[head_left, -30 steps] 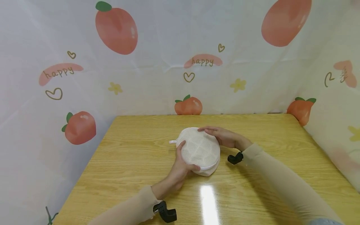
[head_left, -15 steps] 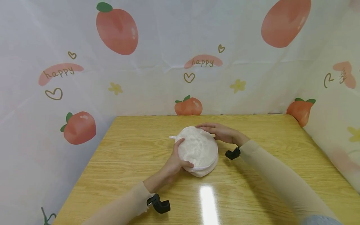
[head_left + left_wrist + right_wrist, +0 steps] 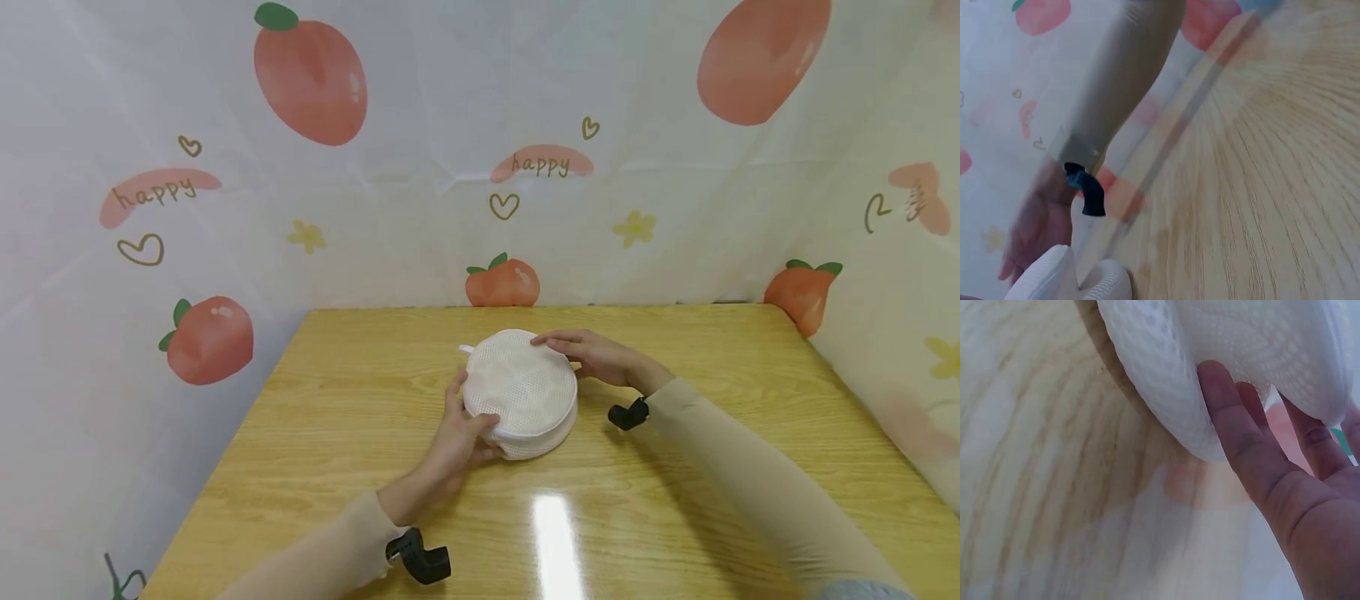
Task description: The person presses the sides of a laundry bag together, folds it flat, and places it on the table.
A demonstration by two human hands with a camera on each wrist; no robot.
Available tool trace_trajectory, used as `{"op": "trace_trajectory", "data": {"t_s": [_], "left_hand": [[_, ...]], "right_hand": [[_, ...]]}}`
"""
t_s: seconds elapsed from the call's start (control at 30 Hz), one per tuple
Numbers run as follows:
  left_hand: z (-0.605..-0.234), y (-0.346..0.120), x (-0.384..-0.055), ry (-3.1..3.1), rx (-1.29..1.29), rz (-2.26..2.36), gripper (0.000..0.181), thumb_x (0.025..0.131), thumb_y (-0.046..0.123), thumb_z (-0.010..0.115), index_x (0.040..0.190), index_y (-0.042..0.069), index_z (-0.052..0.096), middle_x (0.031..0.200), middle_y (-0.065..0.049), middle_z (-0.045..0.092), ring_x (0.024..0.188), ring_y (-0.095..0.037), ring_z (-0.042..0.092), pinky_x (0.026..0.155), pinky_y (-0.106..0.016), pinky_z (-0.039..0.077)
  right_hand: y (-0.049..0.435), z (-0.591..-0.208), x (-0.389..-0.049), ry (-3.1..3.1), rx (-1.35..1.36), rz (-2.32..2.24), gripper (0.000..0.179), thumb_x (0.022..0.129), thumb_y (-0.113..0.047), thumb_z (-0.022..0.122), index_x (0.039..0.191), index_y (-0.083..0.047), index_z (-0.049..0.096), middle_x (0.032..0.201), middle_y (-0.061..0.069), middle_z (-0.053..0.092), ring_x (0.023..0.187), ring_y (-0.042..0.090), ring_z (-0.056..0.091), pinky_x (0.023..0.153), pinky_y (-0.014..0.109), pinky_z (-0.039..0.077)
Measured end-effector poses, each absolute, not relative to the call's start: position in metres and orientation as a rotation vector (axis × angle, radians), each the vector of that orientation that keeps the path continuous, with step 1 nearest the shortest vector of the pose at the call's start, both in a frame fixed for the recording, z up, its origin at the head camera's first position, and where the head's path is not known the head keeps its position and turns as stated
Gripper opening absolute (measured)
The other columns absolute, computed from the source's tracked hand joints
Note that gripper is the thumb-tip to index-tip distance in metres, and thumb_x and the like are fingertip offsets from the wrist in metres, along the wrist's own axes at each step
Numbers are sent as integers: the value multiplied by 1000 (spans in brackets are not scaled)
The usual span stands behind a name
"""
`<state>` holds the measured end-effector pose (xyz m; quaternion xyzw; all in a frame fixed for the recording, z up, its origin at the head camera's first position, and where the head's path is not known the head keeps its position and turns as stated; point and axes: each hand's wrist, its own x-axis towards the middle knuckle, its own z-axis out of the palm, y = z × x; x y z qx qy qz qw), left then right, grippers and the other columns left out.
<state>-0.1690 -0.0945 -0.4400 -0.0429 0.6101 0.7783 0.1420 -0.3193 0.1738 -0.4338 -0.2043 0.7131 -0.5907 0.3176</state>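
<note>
A round white mesh laundry bag (image 3: 521, 385) with a piped rim sits near the middle of the wooden table, its top face tilted toward me. A small white tag (image 3: 466, 348) sticks out at its far left. My left hand (image 3: 452, 443) grips the near-left edge, thumb over the rim and some fingers underneath. My right hand (image 3: 603, 360) holds the far-right rim, fingertips over the top. In the right wrist view, a fingertip (image 3: 1215, 378) presses the soft mesh side. The left wrist view catches only the white edge of the bag (image 3: 1044, 278) low down.
The wooden table (image 3: 345, 400) ends at a white cloth backdrop (image 3: 405, 208) printed with fruit, which also hangs along both sides. Black wrist cameras (image 3: 628, 414) project from both sleeves. A bright light reflection lies on the near tabletop.
The bag has shifted a little left and turned, its tag swinging farther back. My left hand has slid left, its fingers coming off the top face to the edge. The right hand stays at the rim.
</note>
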Motion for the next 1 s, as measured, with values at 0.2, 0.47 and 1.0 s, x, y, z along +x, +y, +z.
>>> {"op": "trace_trajectory", "data": {"t_s": [0.2, 0.47, 1.0], "left_hand": [[-438, -85, -168, 1790, -143, 2238, 96, 95, -13, 55, 166, 22, 0, 166, -26, 3, 120, -41, 56, 87, -50, 59], [-442, -78, -172, 1773, -178, 2301, 102, 86, -20, 54, 164, 22, 5, 165, -22, 6, 120, -37, 52, 88, -40, 55], [-437, -85, -169, 1945, -75, 2111, 102, 89, -13, 64, 165, 21, 6, 160, -30, 16, 114, -36, 59, 81, -38, 60]], "right_hand": [[173, -439, -316, 1865, -488, -1605, 43, 114, -33, 45, 143, -3, 56, 150, 14, 48, 117, 29, 62, 88, 39, 58], [174, -439, -316, 1929, -536, -1553, 44, 115, -37, 41, 136, -3, 59, 138, 14, 56, 112, 27, 62, 88, 39, 58], [162, -429, -316, 1949, -545, -1537, 43, 114, -36, 42, 137, -8, 65, 164, 8, 37, 156, 30, 21, 119, 66, 24]]}}
